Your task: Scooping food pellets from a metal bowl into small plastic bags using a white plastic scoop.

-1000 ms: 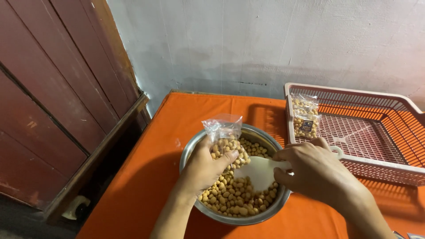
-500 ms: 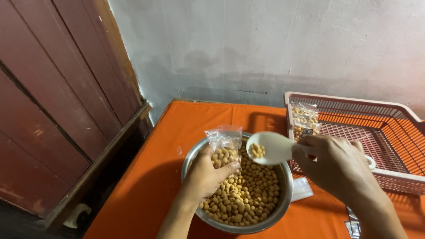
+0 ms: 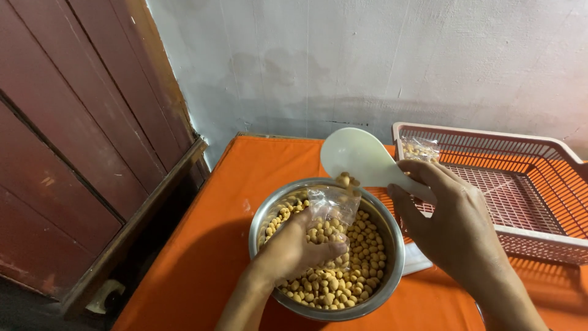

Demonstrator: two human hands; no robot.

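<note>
Left hand (image 3: 294, 248): clenched round a small clear bag (image 3: 327, 224) of nuts, held over the steel bowl (image 3: 389, 270).
Right hand (image 3: 450, 224): grasping a white scoop (image 3: 361, 156), tipped above the bag.
Desk (image 3: 202, 263): orange.
Basket (image 3: 551, 245): far right, holding a filled packet (image 3: 419, 149).

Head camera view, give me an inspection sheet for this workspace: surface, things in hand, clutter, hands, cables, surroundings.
Surface: orange table, against the wall.
Things in hand: steel bowl of tan round snacks; small clear bag, partly filled, over the bowl; white scoop tipped above the bag, pieces dropping.
Clutter: orange mesh basket holding one filled bag; clear plastic beside the bowl.
Hands: left hand holds the clear bag; right hand grips the scoop.
Cables: nothing seen.
Surroundings: grey-white wall; dark red wooden door.
</note>
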